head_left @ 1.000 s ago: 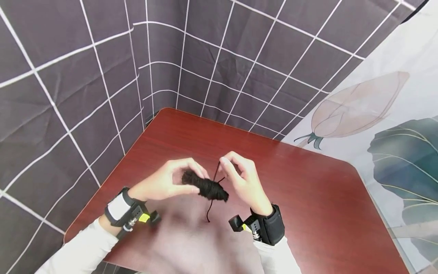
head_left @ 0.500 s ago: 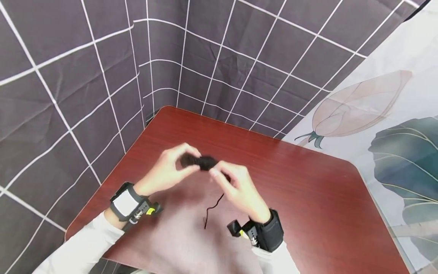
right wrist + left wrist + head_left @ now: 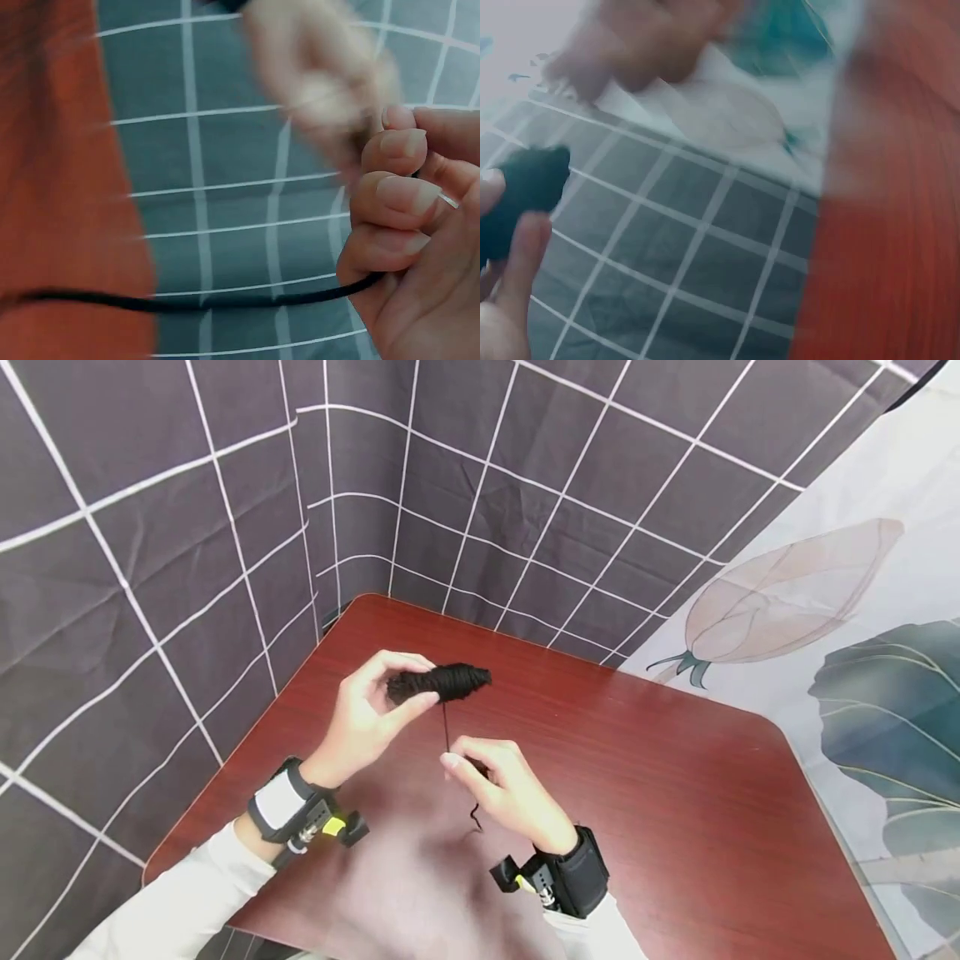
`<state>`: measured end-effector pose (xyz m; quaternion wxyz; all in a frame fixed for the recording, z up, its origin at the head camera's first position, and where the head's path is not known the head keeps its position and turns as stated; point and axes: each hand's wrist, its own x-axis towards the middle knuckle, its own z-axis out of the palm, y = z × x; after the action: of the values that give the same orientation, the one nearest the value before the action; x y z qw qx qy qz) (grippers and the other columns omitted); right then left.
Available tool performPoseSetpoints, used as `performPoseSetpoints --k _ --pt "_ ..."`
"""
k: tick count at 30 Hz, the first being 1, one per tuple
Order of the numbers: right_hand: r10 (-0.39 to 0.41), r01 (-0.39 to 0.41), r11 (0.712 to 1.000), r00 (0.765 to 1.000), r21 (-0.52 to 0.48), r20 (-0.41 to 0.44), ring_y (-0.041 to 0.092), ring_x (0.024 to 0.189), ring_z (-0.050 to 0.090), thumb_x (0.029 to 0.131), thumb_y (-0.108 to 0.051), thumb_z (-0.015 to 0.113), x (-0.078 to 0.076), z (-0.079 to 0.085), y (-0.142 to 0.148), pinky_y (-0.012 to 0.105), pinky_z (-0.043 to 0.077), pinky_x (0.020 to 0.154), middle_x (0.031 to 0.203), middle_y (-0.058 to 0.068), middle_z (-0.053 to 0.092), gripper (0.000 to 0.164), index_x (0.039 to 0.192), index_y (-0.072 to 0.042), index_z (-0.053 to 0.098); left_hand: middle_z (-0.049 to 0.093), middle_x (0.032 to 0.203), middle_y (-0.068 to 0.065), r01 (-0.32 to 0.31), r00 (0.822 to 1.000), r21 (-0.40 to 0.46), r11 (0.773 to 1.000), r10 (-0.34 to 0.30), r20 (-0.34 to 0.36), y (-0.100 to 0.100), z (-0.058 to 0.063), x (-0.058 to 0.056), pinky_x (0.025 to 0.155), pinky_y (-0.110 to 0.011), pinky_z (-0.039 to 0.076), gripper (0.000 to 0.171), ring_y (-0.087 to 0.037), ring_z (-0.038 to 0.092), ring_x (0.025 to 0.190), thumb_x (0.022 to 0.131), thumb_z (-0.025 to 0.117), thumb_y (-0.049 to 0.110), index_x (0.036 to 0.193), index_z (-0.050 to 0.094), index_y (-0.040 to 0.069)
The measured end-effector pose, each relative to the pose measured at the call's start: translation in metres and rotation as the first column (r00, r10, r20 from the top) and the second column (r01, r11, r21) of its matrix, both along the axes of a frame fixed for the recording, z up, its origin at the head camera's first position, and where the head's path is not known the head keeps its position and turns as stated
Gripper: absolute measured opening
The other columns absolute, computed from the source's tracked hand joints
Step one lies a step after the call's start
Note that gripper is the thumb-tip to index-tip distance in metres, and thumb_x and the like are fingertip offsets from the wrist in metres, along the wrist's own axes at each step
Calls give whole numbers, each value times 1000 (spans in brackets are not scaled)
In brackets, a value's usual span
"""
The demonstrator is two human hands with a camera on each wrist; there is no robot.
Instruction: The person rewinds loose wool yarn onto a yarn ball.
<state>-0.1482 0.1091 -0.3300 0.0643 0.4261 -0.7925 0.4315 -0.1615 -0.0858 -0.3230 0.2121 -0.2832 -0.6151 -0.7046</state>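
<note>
A bundle of black cord (image 3: 459, 680), wound thick in the middle, lies across my left hand (image 3: 363, 714), gripped between thumb and fingers above the table. The left wrist view shows the bundle (image 3: 536, 184) dark at the left edge, with the thumb and a finger on it. Below and to the right, my right hand (image 3: 506, 781) pinches the cord's loose strand (image 3: 446, 727), which runs straight up to the bundle. In the right wrist view the fingers (image 3: 397, 195) curl into the palm, and the cord's free end (image 3: 225, 304) trails out beneath them.
The reddish-brown table (image 3: 660, 793) spreads under both hands. A dark cloth with a white grid (image 3: 480, 485) hangs behind and on the left. A pale cloth with printed flowers and leaves (image 3: 795, 593) hangs on the right. Each wrist wears a strapped camera (image 3: 555, 872).
My left hand has risen away from me with the bundle. My right hand went up to the bundle, then came down toward me, drawing the strand straight between the hands.
</note>
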Motion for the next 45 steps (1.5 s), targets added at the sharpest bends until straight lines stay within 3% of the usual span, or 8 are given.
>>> performPoseSetpoints --k 4,13,20,26,30,35,41,45 --pt "-8 5 999 999 -53 -46 6 55 45 91 -11 56 0 28 6 22 39 45 62 -4 53 19 72 -12 60 62 95 -21 -54 999 -154 987 55 -1 -2 -5 2 69 -17 53 28 -22 59 83 71 71 -12 97 60 -10" --pt "-34 38 992 999 -120 38 12 56 47 88 2 54 -14 40 9 25 41 50 63 4 53 13 77 -2 60 64 92 -17 366 928 -90 926 -371 -44 8 -8 13 73 -27 54 32 -29 58 86 66 73 -15 96 63 -8" --pt "14 -8 998 996 -66 84 9 52 44 92 -1 50 2 6 -2 23 40 46 57 4 49 21 73 -6 59 63 88 -14 -1 998 -22 1000 0 -66 8 12 11 66 -20 55 28 -24 60 78 67 72 -15 93 64 -9" --pt "-26 24 999 998 -36 -59 5 55 43 93 -14 54 2 23 6 26 38 45 62 -4 53 21 72 -14 59 65 86 -9 -238 968 -328 914 197 -156 4 4 7 66 -23 54 24 -13 58 79 68 77 -1 90 68 -1" --pt "-99 95 993 994 -76 -51 7 52 44 92 -15 55 -13 33 14 26 39 44 61 -3 53 19 75 -12 62 65 90 -10 53 996 -333 941 -76 -56 7 -3 14 73 -25 55 26 -17 59 85 69 76 -4 94 68 -1" --pt "-64 72 994 994 -88 89 10 52 46 92 -10 55 -23 16 15 26 41 47 61 1 52 14 80 -8 63 62 96 -17 274 958 -138 952 -282 -45 8 -4 20 71 -24 55 33 -27 58 87 67 72 -14 98 64 -5" --pt "-37 40 998 997 -38 69 5 54 44 93 -3 51 -2 -6 1 22 39 47 59 2 50 18 78 -5 62 61 91 -21 -23 994 -60 998 16 -108 7 7 13 71 -20 55 29 -24 59 84 66 71 -17 94 64 -11" --pt "-41 44 998 995 36 -90 3 59 45 93 -15 53 3 9 -3 22 42 51 63 -4 52 18 77 -13 61 65 87 -13 -309 940 -240 920 258 -222 4 -1 8 69 -22 51 27 -18 59 82 67 77 -3 92 69 -1"
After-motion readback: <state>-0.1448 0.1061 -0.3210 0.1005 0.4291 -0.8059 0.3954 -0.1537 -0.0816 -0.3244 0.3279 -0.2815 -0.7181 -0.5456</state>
